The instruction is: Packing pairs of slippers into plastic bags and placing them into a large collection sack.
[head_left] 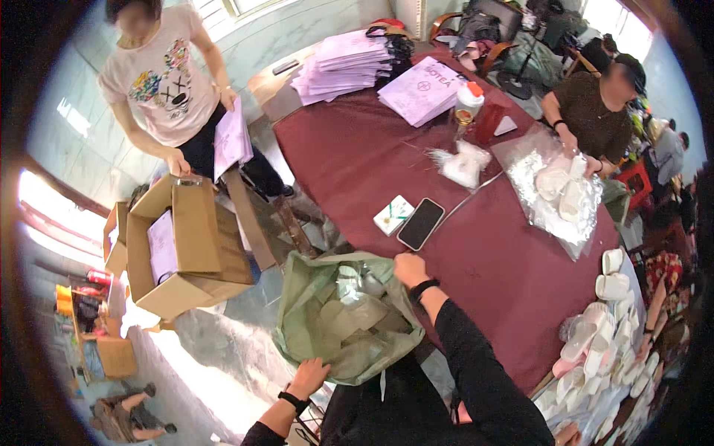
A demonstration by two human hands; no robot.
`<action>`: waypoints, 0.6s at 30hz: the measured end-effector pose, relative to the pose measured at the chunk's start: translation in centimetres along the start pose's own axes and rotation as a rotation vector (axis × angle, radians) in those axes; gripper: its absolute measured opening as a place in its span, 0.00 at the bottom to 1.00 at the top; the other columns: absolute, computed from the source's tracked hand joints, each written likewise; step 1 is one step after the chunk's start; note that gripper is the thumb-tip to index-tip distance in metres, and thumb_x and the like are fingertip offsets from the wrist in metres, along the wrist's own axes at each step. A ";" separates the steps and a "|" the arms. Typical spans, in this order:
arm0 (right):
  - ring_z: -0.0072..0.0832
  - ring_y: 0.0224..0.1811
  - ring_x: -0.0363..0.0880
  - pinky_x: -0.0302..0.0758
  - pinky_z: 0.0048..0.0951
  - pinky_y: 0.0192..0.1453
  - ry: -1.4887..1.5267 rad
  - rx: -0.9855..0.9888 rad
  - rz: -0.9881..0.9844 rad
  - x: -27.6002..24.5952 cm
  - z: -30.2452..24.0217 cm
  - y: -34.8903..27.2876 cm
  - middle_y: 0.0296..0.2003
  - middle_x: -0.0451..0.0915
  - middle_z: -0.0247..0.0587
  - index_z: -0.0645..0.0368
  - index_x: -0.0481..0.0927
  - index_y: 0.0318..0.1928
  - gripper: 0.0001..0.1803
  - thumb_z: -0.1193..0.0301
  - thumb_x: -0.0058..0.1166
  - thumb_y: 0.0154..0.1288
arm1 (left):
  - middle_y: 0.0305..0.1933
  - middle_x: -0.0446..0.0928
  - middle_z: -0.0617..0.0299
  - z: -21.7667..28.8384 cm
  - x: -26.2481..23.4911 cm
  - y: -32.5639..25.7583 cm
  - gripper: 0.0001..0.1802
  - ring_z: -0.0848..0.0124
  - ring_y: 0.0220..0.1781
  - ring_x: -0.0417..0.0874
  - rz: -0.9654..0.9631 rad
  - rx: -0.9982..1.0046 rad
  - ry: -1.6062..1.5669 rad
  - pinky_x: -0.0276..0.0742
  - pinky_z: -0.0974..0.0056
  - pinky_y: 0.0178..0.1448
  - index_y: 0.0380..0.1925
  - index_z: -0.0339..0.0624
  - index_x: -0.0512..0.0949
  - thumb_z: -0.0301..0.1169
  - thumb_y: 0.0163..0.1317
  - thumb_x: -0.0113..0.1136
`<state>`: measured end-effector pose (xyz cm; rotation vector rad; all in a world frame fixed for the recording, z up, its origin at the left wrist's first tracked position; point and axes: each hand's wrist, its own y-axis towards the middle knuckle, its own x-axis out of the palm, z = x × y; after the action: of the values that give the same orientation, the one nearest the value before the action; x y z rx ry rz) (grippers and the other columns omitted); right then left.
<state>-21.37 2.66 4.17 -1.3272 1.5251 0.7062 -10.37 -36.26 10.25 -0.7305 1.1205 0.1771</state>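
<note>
A pale green woven sack (pixel 294 312) stands with its mouth spread wide at the table's near left edge. Inside it lie pale, flat rounded pieces (pixel 357 316) and some shiny clear plastic; their exact kind is unclear. My right hand (pixel 410 270) is closed round the far right part of the sack's rim, beside the table. On the near left rim my left hand (pixel 309 377) curls its fingers over the fabric. A dark-screened phone (pixel 421 224) and a small white-and-green card or box (pixel 394 215) rest on the table just beyond my right hand.
The dark red-covered table (pixel 476 275) bears stacked lilac bags (pixel 346 67), a bottle (pixel 468 97) and a clear plastic bag (pixel 554 186) handled by a person at right. Many white shoe-like pieces (pixel 595 342) lie at near right. Another person stands left by an open cardboard box (pixel 197 238).
</note>
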 end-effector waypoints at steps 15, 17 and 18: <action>0.44 0.38 0.78 0.74 0.40 0.40 0.543 0.490 0.384 -8.6 2.1 -26.2 0.33 0.79 0.46 0.59 0.76 0.39 0.11 0.64 0.49 0.64 | 0.34 0.75 0.54 -2.4 -1.4 4.5 0.09 0.57 0.34 0.80 0.024 0.221 0.247 0.76 0.54 0.35 0.35 0.43 0.73 0.27 0.52 0.52; 0.45 0.38 0.78 0.74 0.40 0.41 0.535 0.643 0.353 -6.2 1.8 -33.7 0.33 0.80 0.48 0.58 0.78 0.37 0.12 0.63 0.49 0.62 | 0.34 0.75 0.54 -4.2 -1.0 4.3 0.08 0.55 0.35 0.79 0.075 0.282 0.282 0.75 0.52 0.36 0.34 0.43 0.74 0.27 0.52 0.52; 0.45 0.38 0.78 0.74 0.40 0.41 0.541 0.727 0.385 -3.5 1.5 -37.9 0.33 0.80 0.48 0.58 0.78 0.37 0.12 0.63 0.49 0.62 | 0.34 0.75 0.54 -4.8 -1.3 4.1 0.08 0.55 0.35 0.79 0.045 0.364 0.301 0.75 0.52 0.36 0.34 0.43 0.74 0.27 0.52 0.52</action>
<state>15.13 -3.73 12.87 -0.6888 2.2219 -0.0397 -16.59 -35.78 8.44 -0.4135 1.4096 -0.1024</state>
